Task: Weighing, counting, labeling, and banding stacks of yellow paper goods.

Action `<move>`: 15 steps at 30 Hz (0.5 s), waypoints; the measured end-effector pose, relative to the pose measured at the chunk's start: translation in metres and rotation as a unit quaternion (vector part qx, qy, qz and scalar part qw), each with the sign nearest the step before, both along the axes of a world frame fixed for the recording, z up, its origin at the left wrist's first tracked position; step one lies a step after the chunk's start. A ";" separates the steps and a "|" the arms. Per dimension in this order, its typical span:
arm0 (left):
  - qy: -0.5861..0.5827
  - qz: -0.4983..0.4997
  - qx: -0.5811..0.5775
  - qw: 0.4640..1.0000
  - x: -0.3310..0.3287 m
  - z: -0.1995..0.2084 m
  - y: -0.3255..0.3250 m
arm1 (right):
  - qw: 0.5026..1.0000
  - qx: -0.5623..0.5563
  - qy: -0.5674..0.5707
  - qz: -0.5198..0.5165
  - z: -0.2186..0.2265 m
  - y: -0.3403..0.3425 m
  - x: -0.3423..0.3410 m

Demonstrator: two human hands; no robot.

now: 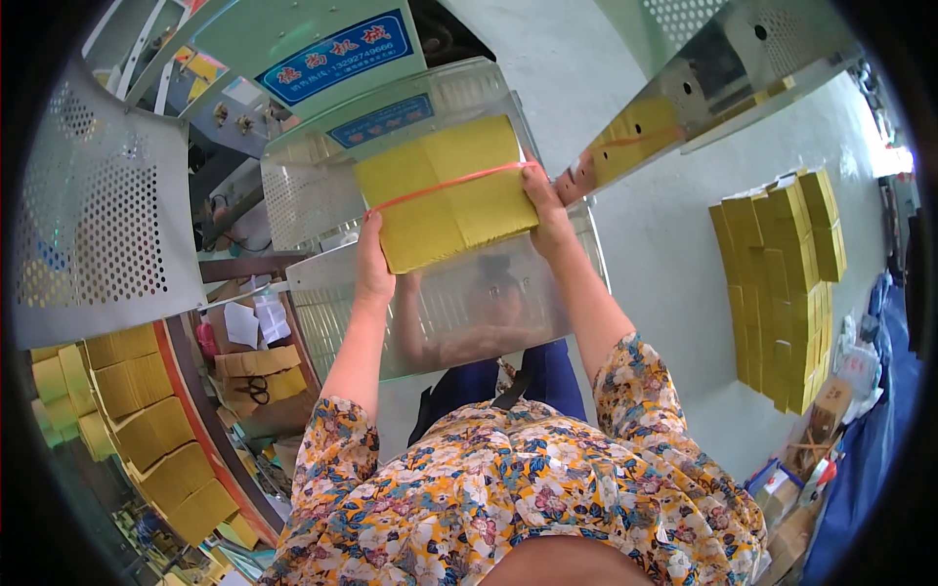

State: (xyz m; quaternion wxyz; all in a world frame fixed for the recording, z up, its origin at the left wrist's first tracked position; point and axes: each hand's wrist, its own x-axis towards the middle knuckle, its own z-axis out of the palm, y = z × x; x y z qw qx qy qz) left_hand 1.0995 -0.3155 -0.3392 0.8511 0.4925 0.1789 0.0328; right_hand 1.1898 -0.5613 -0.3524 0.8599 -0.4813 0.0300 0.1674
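Between my two hands is a thick bundle of yellow paper with a pinkish-red strap running across its width. My left hand grips its left end, the thumb up by the strap and the other fingers hidden behind. At the opposite end my right hand clasps the bundle, its thumb near the strap. The bundle is over a shiny metal work surface that mirrors my arms; whether it touches the metal I cannot tell.
A perforated metal guard stands at left, and a slanted metal panel at upper right. A machine housing with a blue label is ahead. Yellow stacks stand on the right floor and lower left, near black-handled scissors.
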 end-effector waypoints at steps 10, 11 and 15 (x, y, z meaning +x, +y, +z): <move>0.017 -0.035 -0.011 0.999 0.007 0.000 -0.004 | 0.976 -0.177 -0.109 -0.060 0.016 -0.004 0.002; 0.019 -0.001 0.075 0.997 0.004 -0.008 0.002 | 0.966 -0.168 -0.189 -0.051 0.021 0.000 0.002; 0.013 -0.024 0.077 0.997 0.028 -0.018 0.001 | 0.981 0.058 -0.184 -0.018 0.000 -0.002 0.006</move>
